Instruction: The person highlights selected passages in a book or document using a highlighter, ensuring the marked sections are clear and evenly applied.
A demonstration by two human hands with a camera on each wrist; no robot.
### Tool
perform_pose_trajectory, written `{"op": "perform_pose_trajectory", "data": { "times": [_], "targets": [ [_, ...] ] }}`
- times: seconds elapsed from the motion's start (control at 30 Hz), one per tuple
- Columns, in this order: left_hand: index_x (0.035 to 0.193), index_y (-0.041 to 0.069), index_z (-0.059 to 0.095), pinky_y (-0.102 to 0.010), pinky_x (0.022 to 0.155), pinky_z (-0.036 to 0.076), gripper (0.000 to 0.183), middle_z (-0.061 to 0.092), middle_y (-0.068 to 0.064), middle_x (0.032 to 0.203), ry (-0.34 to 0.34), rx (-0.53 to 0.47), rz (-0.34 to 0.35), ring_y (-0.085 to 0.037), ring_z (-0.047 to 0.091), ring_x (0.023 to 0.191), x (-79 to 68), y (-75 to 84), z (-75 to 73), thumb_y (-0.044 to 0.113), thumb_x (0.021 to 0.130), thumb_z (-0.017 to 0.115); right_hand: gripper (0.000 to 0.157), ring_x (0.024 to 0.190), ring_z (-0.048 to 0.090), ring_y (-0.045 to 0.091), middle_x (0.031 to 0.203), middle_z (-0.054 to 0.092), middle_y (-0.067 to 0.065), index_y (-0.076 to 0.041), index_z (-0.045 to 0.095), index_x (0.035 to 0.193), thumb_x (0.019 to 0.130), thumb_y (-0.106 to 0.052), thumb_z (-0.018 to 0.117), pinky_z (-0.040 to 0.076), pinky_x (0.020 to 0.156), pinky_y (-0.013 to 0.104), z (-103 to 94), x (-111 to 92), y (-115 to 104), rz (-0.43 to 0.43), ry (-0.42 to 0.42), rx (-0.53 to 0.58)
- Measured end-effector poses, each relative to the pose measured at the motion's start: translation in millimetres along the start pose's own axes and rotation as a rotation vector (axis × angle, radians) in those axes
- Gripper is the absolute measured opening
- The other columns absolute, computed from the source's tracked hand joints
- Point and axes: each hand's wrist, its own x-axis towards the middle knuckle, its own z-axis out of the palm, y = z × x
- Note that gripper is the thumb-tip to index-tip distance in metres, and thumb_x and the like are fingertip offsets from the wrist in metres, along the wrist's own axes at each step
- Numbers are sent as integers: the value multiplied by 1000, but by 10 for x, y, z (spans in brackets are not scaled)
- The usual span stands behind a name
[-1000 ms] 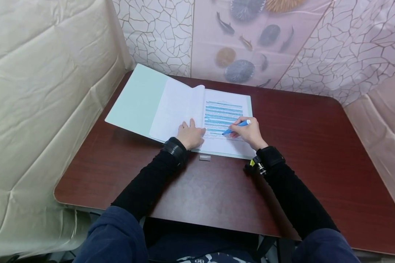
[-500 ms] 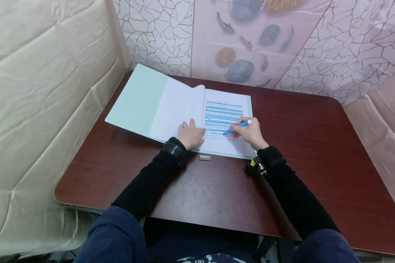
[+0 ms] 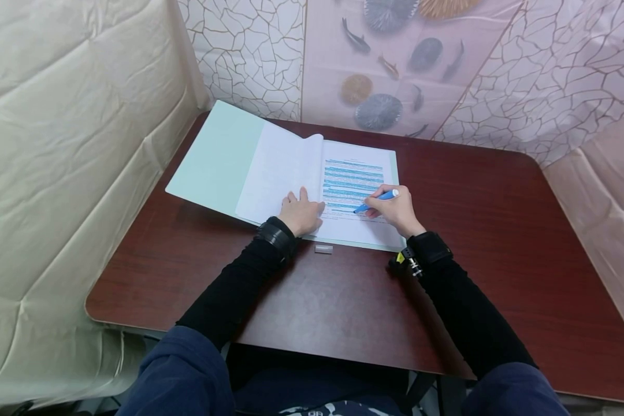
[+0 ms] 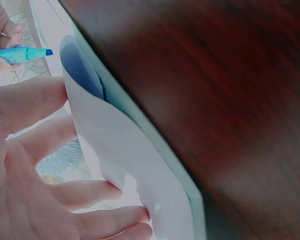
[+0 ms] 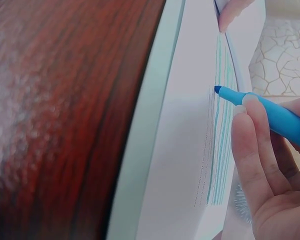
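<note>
A pale green folder [image 3: 213, 159] lies spread on the table, with white sheets inside. Many lines of the printed page [image 3: 359, 231] on its right side carry blue highlighting. My right hand [image 3: 397, 211] pinches a blue highlighter [image 5: 285, 119], its dark chisel tip right at a line of print below the blue bands. Fingers spread, my left hand [image 3: 301, 215] rests on the turned-over sheet [image 3: 278, 164] near the fold. That sheet curls up beside the fingers in the left wrist view, and the left thumb reaches the edge of the printed page.
Just in front of the folder lies a small grey block [image 3: 323, 249] on the dark red-brown table [image 3: 499, 242]. A patterned cloth [image 3: 249, 58] hangs behind the table, and a cream cloth [image 3: 73, 173] hangs along its left side.
The highlighter tip has slid slightly to the right along a line of print, carried by my right hand. My left hand and the folder keep their places.
</note>
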Motion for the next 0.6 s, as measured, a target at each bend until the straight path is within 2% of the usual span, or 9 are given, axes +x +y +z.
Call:
{"op": "perform_pose_trajectory", "data": {
  "times": [0.3, 0.6],
  "targets": [
    [151, 24, 35, -56, 118, 19, 53, 10, -27, 159, -8, 3, 0, -53, 15, 143, -3, 5, -21, 34, 100, 46, 11, 57, 70, 19, 83, 72, 25, 7, 66, 83, 82, -3, 69, 58, 59, 29, -19, 22, 24, 12, 8, 7],
    [151, 24, 34, -56, 118, 17, 54, 8, -27, 159, -13, -12, 3, -54, 14, 143, -5, -4, -18, 34, 99, 46, 10, 58, 70, 19, 79, 73, 19, 6, 66, 81, 82, -4, 70, 58, 59, 30, -26, 7, 27, 6, 21, -16]
  ]
}}
